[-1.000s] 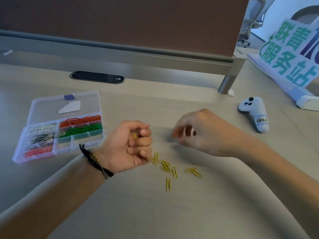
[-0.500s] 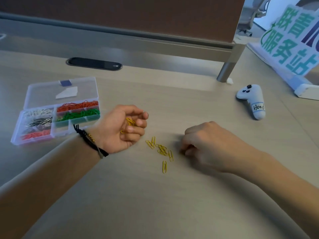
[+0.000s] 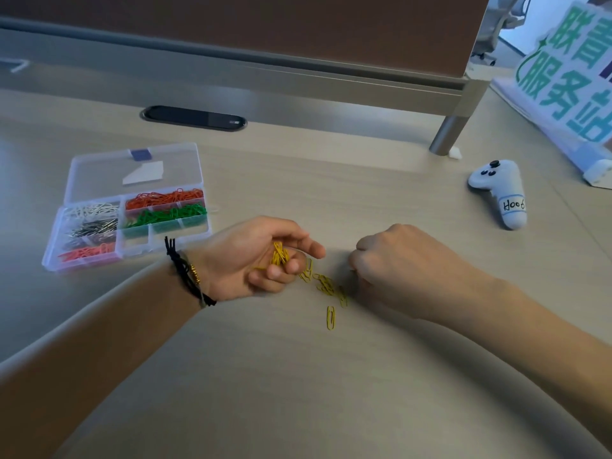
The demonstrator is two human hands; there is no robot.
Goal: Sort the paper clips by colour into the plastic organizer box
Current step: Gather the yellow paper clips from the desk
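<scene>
Yellow clips (image 3: 280, 254) cupped in left hand (image 3: 246, 260); right hand's (image 3: 402, 268) curled fingertips hidden

Loose yellow clips (image 3: 326, 286) beside open organizer (image 3: 132, 180)

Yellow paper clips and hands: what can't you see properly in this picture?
- Head view: the right hand is knuckles-up, so its own back hides whether it pinches a clip.
- Head view: curled fingers of the left hand cover part of its yellow clips, so no count.
- Head view: the green sign is cut off by the right edge.
</scene>
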